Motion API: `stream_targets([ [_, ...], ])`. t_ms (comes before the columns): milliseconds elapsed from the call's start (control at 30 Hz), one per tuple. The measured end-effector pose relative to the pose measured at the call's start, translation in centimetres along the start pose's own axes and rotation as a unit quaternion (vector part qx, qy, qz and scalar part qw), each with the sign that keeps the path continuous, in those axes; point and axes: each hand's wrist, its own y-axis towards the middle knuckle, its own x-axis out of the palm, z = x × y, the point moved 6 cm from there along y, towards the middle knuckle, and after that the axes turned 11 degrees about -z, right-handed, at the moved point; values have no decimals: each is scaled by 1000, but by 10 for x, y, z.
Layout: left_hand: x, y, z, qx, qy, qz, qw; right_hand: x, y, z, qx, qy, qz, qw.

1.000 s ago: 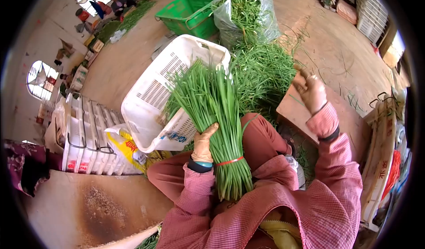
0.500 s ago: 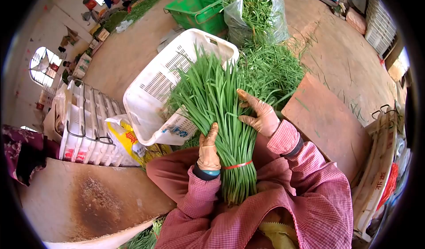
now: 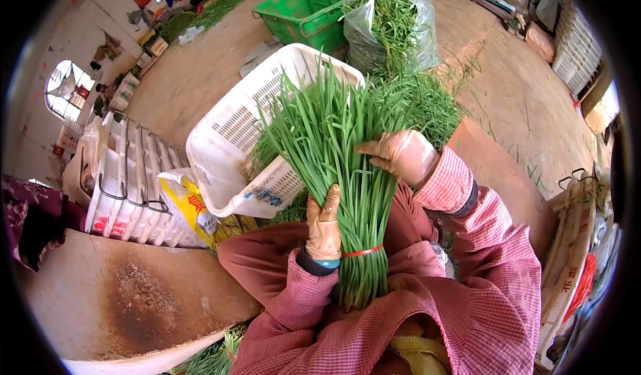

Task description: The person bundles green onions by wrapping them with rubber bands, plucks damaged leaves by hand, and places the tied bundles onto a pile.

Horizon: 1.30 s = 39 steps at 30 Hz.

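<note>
A big bunch of green garlic chives leans upright against my lap, its leaves fanned out at the top. A red band is tied around its lower stalks. My left hand, in a tan glove, is wrapped around the bunch's left side just above the band, thumb up. On the other side my gloved right hand reaches into the upper leaves. Its fingers are closed together on some of the blades; the thumb is mostly hidden.
A white plastic basket stands tilted ahead of me. Loose chives are heaped beside it, near a clear bag of leaves and a green crate. A brown board lies right; a stained seat is left.
My right hand has turned, palm downward, and its spread fingers have drawn together on the leaves. The leaves spread wider at the right. My left hand keeps its grip.
</note>
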Motion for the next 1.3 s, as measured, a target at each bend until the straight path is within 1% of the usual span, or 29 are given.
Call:
stream_targets([
  [67, -9, -1, -1, 27, 85, 25, 996, 13, 4, 7, 11, -68, -72, 995],
  [100, -13, -3, -4, 11, 97, 52, 994, 26, 5, 15, 10, -68, -74, 995],
  [133, -12, -3, -4, 11, 96, 53, 994, 22, 8, 20, 7, 22, 43, 999],
  [200, -1, -2, 2, 54, 100, 12, 993, -11, -5, 28, 51, -34, 204, 977],
  [233, 1, -2, 4, 60, 101, 16, 993, -28, -9, 46, 118, -23, 269, 956],
  [267, 0, -1, 1, 62, 99, 17, 993, -41, -8, 74, 216, -56, 197, 955],
  [300, -1, 0, -1, 76, 104, 11, 992, -54, -12, 79, 252, -256, 309, 881],
  [333, 2, 1, 1, 90, 110, 5, 990, -68, -9, 63, 302, -261, 272, 876],
  [367, 5, 1, 2, 92, 108, 4, 990, -75, -4, 41, 204, -211, 289, 911],
  [400, 7, 3, 3, 94, 106, 4, 990, -80, 0, 21, 104, -159, 302, 934],
  [467, 11, 3, -2, 66, 113, -8, 991, -70, 18, -10, 25, -160, 201, 966],
  [500, 14, 2, -3, 63, 92, -3, 994, -59, 28, -9, 17, -114, 150, 982],
  [533, 16, 2, -4, 63, 91, -4, 994, -44, 38, -3, 15, -104, 101, 989],
  [600, 17, 0, -3, 80, 127, 7, 989, -20, 49, 4, 43, -108, 29, 993],
  [667, 15, -2, -1, 85, 122, 6, 989, -4, 54, 9, 48, -119, -31, 991],
  [733, 13, -2, -4, 42, 80, 8, 996, -5, 54, 16, 42, -113, -13, 993],
  [767, 9, -1, -5, 45, 76, 0, 996, -21, 55, 35, 126, -166, 47, 977],
  [800, 6, -1, -6, 42, 76, -1, 996, -38, 53, 54, 211, -217, 107, 947],
  [867, 1, 1, -7, 35, 55, 1, 998, -80, 33, 92, 323, -194, 159, 913],
  [900, 0, 1, -6, 38, 61, 3, 997, -88, 22, 94, 336, -232, 204, 890],
  [933, -3, 0, -6, 31, 20, 9, 999, -96, 11, 95, 349, -270, 249, 862],
  [967, -5, 0, -5, 39, 58, 15, 997, -99, 1, 92, 272, -210, 281, 896],
  [1000, -6, 2, -5, 48, 94, 20, 994, -99, -11, 87, 278, -217, 280, 893],
  [1033, -2, 3, -3, 73, 27, -6, 997, -90, -13, 81, 200, -143, 215, 945],
  [1067, 1, 3, -1, 69, 90, 6, 994, -78, -17, 72, 120, -63, 144, 980],
  [1133, 2, 1, -3, 60, 71, 7, 996, -53, -21, 55, 36, 23, 45, 998],
  [1200, -2, 3, -7, 63, 77, -7, 995, -33, -23, 49, -19, 6, 26, 999],
  [1267, 3, 2, -6, 56, 27, -21, 998, -21, -24, 44, 0, -28, 1, 1000],
  [1300, 8, 0, -2, 39, 61, -10, 997, -19, -23, 41, 3, -47, 11, 999],
])
